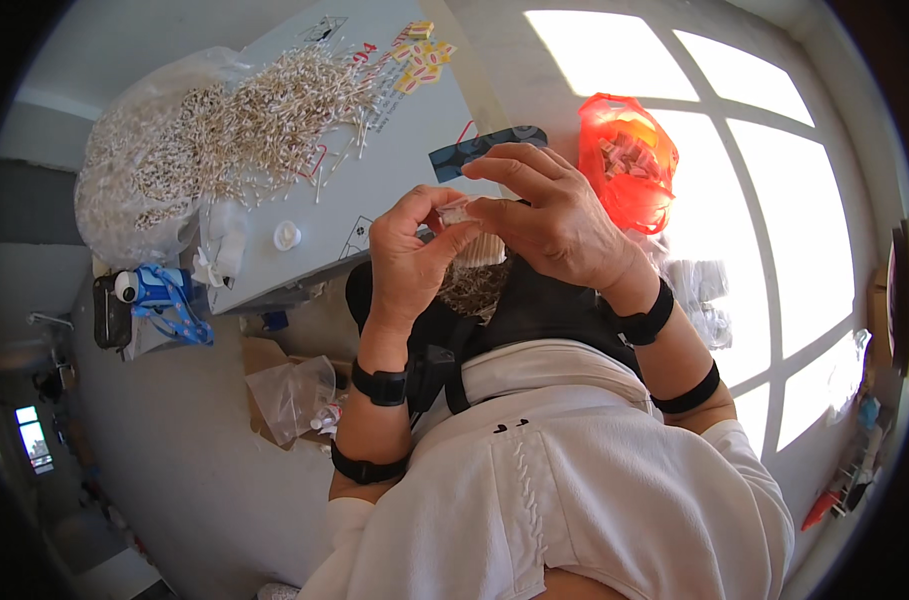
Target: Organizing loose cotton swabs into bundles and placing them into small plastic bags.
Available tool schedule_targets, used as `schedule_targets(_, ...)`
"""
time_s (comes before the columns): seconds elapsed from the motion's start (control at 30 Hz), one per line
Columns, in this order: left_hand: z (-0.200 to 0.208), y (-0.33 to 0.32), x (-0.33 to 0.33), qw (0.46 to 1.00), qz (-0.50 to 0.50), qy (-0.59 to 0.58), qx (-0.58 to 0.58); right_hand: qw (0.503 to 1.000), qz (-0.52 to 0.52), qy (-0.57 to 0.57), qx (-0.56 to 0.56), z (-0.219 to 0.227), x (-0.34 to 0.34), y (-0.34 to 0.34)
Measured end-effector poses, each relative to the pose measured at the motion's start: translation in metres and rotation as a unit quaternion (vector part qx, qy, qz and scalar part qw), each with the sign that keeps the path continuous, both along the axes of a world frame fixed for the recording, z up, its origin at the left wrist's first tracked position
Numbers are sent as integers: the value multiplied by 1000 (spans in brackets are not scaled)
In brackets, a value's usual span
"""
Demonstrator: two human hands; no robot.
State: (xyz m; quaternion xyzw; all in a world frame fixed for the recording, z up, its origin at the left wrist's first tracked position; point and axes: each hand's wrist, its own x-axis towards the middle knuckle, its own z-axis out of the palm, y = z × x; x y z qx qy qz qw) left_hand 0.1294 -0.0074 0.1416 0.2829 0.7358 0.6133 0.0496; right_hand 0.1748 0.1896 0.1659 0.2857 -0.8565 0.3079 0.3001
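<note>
Over my lap, both hands meet at a small pack of cotton swabs (486,250), its pale sticks side by side. My left hand (406,250) pinches the pack's whitish top edge between thumb and fingers. From the other side my right hand (564,220) grips the same edge with thumb and forefinger, its other fingers raised and bent. Below the pack lies a brownish mass of thin sticks (472,292), partly hidden by my hands. A big heap of loose cotton swabs (284,115) spills from a clear plastic bag (99,190) on the grey-white table (374,185).
Yellow-and-white labels (422,62) lie at the table's far edge. A white round cap (287,235) and a blue bottle with strap (159,288) are on the left. Beyond my right hand stands a red plastic bag (629,165) with small packs. Below is a cardboard box (264,400).
</note>
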Motion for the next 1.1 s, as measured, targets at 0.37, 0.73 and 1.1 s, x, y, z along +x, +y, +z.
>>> schedule_targets(0.37, -1, -2, 0, 995, 19, -68, 69, 993, -29, 33, 112, 3, 5, -2)
schedule_targets(0.73, 2, -2, 0, 1000, 4, -5, 9, 995, 7, -69, -69, 11, 2, -3)
schedule_targets(1.1, 1, 0, 0, 1000, 9, 4, 12, 998, -25, 0, 56, 8, -1, -9)
